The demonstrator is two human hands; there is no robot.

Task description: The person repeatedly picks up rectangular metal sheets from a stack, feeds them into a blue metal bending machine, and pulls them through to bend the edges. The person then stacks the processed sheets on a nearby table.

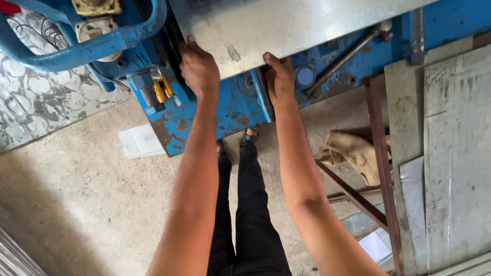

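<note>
Concrete floor [76,204] lies nearest, under the person's dark trousers [245,214], with a crumpled burlap sack [353,151] to the right. Farther up, both arms reach to a blue metalworking machine [225,110]. Left hand [198,69] and right hand [279,76] each curl over the near edge of a galvanized steel sheet [286,25] resting on the machine's top. Judged from this, keeping the grip even and the fingers clear of the sharp edge would keep the sheet square.

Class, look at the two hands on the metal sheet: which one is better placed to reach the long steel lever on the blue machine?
Probably the right hand. It grips the sheet edge nearest the lever; the left hand sits farther away.
</note>
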